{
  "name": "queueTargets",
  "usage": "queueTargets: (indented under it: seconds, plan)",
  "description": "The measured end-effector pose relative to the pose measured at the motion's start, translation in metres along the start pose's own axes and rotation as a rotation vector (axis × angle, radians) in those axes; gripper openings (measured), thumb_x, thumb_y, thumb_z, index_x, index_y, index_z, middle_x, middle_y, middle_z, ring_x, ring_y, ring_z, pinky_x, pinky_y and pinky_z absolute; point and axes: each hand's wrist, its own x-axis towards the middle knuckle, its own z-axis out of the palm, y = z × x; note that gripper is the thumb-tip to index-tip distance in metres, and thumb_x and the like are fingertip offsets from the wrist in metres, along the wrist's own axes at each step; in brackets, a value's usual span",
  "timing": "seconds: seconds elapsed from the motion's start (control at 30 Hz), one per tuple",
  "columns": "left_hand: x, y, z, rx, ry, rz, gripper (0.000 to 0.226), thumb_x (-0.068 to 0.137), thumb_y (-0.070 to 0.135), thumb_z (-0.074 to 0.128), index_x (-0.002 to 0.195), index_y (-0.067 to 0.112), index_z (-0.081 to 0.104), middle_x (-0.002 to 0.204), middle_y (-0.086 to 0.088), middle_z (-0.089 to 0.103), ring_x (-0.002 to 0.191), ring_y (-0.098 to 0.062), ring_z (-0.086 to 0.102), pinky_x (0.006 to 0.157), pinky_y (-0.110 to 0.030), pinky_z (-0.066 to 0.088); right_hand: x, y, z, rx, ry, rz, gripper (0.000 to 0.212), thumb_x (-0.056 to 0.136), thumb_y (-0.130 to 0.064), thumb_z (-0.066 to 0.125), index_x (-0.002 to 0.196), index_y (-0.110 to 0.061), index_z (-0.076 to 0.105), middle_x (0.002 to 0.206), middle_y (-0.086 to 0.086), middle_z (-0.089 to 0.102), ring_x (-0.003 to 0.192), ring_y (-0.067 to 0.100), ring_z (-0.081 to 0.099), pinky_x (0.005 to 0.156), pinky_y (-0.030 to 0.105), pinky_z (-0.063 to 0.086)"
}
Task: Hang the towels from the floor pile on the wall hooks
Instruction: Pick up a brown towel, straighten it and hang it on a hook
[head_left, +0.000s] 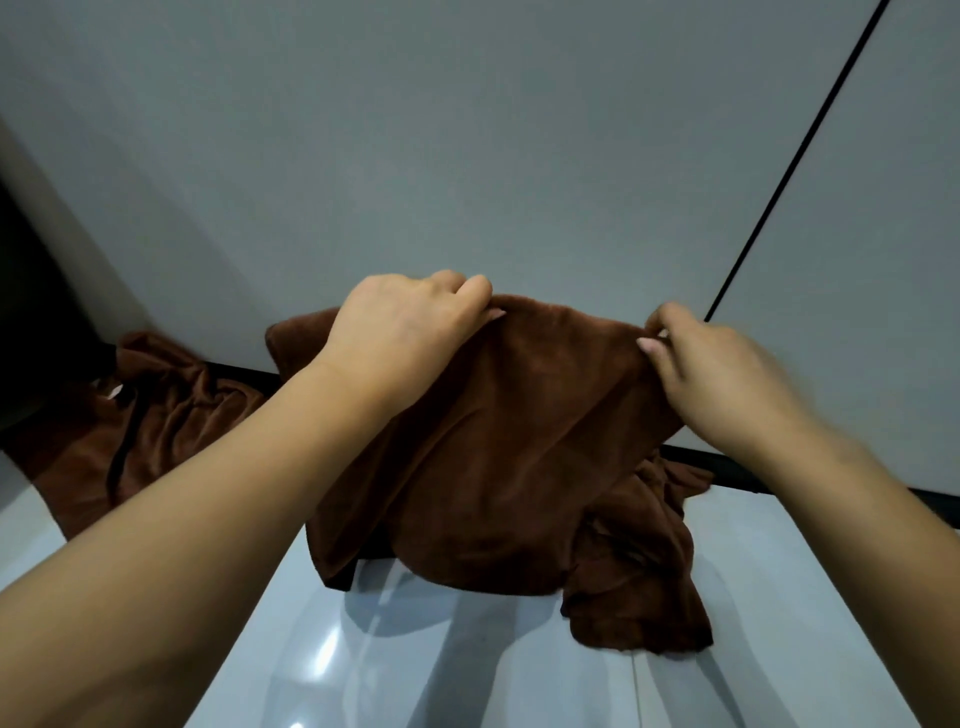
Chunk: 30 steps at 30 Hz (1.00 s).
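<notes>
A brown towel (509, 441) hangs in front of the grey wall, held up by its top edge. My left hand (410, 322) pinches that edge at its left end. My right hand (722, 374) pinches it at the right end. The towel's lower folds sag down to the glossy floor. More brown towels (156, 410) lie in a crumpled pile on the floor at the left, against the wall's base. No wall hook shows in this view.
A grey wall (467, 156) fills the upper view, with a thin black line (795, 161) running diagonally at the right. A black skirting strip (737, 473) runs along the wall's foot. A dark opening (31, 312) lies at the far left. Pale glossy floor tiles (467, 675) reflect light.
</notes>
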Motion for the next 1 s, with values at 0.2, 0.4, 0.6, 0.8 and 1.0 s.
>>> queueTargets:
  seconds: [0.2, 0.4, 0.6, 0.8, 1.0]
  plan:
    - [0.004, 0.009, -0.002, 0.017, 0.009, 0.101, 0.033, 0.09, 0.028, 0.042, 0.065, 0.007, 0.05, 0.051, -0.008, 0.045, 0.03, -0.026, 0.039, 0.046, -0.017, 0.011, -0.005, -0.031, 0.013, 0.306, -0.133, -0.073, 0.058, 0.087, -0.054, 0.05, 0.136, -0.024, 0.039, 0.132, -0.001, 0.052, 0.123, 0.016, 0.048, 0.098, 0.035, 0.042]
    - [0.008, 0.014, -0.005, -0.008, 0.043, 0.129, 0.03, 0.089, 0.024, 0.042, 0.066, 0.006, 0.05, 0.052, -0.009, 0.045, 0.031, -0.026, 0.041, 0.042, -0.018, 0.017, 0.004, -0.043, 0.035, 0.35, -0.101, -0.113, 0.008, 0.094, -0.028, 0.048, 0.091, -0.021, 0.051, 0.089, 0.005, 0.062, 0.088, 0.026, 0.058, 0.066, 0.034, 0.043]
    - [0.006, 0.014, 0.004, -0.029, 0.065, 0.089, 0.035, 0.09, 0.03, 0.043, 0.065, 0.006, 0.05, 0.051, -0.009, 0.045, 0.031, -0.027, 0.041, 0.042, -0.018, 0.018, 0.017, -0.032, 0.043, 0.851, -0.113, 0.262, 0.023, 0.096, -0.02, 0.048, 0.074, -0.019, 0.054, 0.077, 0.007, 0.059, 0.074, 0.021, 0.054, 0.065, 0.027, 0.039]
    - [0.006, 0.018, 0.02, -0.036, 0.058, 0.076, 0.038, 0.091, 0.033, 0.044, 0.063, 0.007, 0.048, 0.051, -0.009, 0.046, 0.032, -0.028, 0.041, 0.044, -0.017, 0.012, 0.024, -0.031, 0.055, 0.734, -0.019, 0.34, 0.018, 0.099, -0.023, 0.039, 0.091, -0.016, 0.053, 0.093, 0.008, 0.06, 0.086, 0.025, 0.056, 0.069, 0.033, 0.042]
    - [-0.004, 0.007, 0.037, -0.041, 0.03, 0.061, 0.04, 0.092, 0.037, 0.045, 0.064, 0.008, 0.047, 0.052, -0.009, 0.046, 0.034, -0.028, 0.041, 0.044, -0.018, 0.013, 0.011, -0.023, 0.071, 0.09, 0.239, -0.053, 0.027, 0.101, -0.035, 0.03, 0.086, -0.013, 0.034, 0.069, 0.002, 0.044, 0.063, 0.029, 0.046, 0.055, 0.032, 0.024]
